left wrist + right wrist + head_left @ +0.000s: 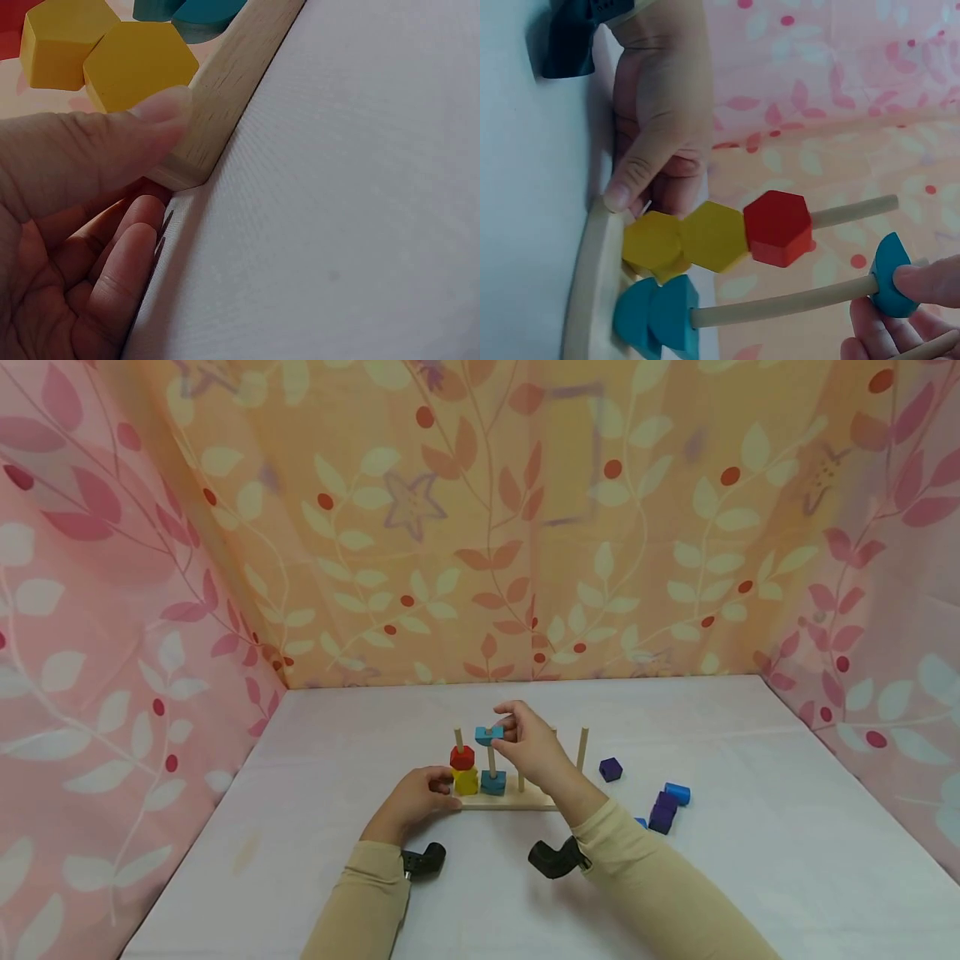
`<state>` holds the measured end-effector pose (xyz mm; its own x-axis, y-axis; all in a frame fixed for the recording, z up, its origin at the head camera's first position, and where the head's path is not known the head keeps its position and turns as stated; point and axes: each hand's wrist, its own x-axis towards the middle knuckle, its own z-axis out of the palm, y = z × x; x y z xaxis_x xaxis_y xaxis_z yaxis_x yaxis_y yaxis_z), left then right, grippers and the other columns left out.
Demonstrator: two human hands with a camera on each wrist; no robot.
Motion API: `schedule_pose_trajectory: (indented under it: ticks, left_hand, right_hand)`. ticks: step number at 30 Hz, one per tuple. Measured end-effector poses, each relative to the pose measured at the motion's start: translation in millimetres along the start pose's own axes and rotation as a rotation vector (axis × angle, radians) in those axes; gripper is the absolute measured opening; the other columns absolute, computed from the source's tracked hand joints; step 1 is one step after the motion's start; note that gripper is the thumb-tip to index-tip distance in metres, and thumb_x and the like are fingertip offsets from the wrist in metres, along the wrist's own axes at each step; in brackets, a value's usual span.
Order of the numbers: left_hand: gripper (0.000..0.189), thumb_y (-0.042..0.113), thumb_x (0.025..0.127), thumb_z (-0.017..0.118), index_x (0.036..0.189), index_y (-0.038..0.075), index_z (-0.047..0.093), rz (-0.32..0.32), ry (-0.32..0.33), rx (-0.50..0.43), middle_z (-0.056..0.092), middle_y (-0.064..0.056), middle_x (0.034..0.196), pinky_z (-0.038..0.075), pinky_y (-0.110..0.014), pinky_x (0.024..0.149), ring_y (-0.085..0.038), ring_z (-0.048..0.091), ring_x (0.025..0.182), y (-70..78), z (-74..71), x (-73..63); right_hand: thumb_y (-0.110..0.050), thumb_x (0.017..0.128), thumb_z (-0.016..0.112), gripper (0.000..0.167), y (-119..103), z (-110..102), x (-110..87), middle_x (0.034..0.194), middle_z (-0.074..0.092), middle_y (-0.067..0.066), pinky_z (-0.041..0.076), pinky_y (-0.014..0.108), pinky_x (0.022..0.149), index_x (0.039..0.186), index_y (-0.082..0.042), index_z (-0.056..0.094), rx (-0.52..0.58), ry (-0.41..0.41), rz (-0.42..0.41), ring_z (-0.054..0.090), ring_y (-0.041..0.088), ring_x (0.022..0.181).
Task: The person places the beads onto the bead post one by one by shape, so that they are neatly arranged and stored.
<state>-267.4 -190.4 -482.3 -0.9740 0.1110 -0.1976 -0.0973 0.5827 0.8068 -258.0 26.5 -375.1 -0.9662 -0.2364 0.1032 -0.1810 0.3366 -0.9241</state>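
A wooden peg stand point(506, 802) sits on the white table. My left hand point(415, 797) holds its left end, with the thumb point(161, 109) on the base's corner and the other fingers curled beside it. Yellow hexagonal blocks point(714, 236) are stacked on the first peg under a red hexagonal block point(780, 225). Two teal half-round blocks point(492, 783) lie at the bottom of the second peg. At that peg's top, my right hand point(536, 750) pinches another teal half-round block point(889, 281); the peg's tip shows through it. The right forearm partly hides the stand's right side.
Right of the stand lies a purple block point(611, 769). Nearer the front are more purple blocks point(663, 814), a blue cylinder point(677, 793) and a blue piece point(640, 822) partly behind the right sleeve. Patterned curtains point(487, 527) enclose the table's back and sides.
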Motion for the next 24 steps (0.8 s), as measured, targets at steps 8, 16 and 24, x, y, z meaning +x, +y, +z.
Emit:
schedule_pose_trajectory:
  ticks: [8, 16, 24]
  left_hand:
    - [0.055, 0.028, 0.067, 0.081, 0.116, 0.016, 0.061, -0.006, -0.003, -0.011, 0.059, 0.0, 0.098, 0.043, -0.038, 0.085, -0.021, 0.05, 0.091, -0.8, -0.7, 0.6]
    - [0.057, 0.029, 0.067, 0.081, 0.117, 0.015, 0.06, 0.006, -0.007, -0.005, 0.059, 0.0, 0.1, 0.043, -0.039, 0.086, -0.02, 0.051, 0.091, -1.7, -0.8, 1.1]
    - [0.057, 0.029, 0.066, 0.081, 0.117, 0.014, 0.06, 0.006, -0.006, -0.019, 0.06, -0.001, 0.1, 0.043, -0.039, 0.086, -0.019, 0.051, 0.091, -3.1, -0.4, 2.7]
  right_hand:
    - [-0.004, 0.082, 0.066, 0.054, 15.8, 8.9, -3.5, 0.103, 0.059, 0.008, 0.05, 0.031, 0.08, 0.128, -0.009, 0.038, 0.032, 0.049, 0.029, 0.058, 0.017, 0.087]
    - [-0.005, 0.082, 0.066, 0.027, 29.7, 16.9, -7.9, 0.099, 0.058, 0.008, 0.047, 0.035, 0.086, 0.106, -0.005, 0.055, 0.008, 0.094, 0.056, 0.058, 0.019, 0.091]
    - [-0.006, 0.081, 0.068, 0.022, 42.9, 21.9, -8.4, 0.097, 0.061, 0.007, 0.045, 0.039, 0.088, 0.1, -0.006, 0.058, -0.054, 0.121, 0.06, 0.061, 0.021, 0.094]
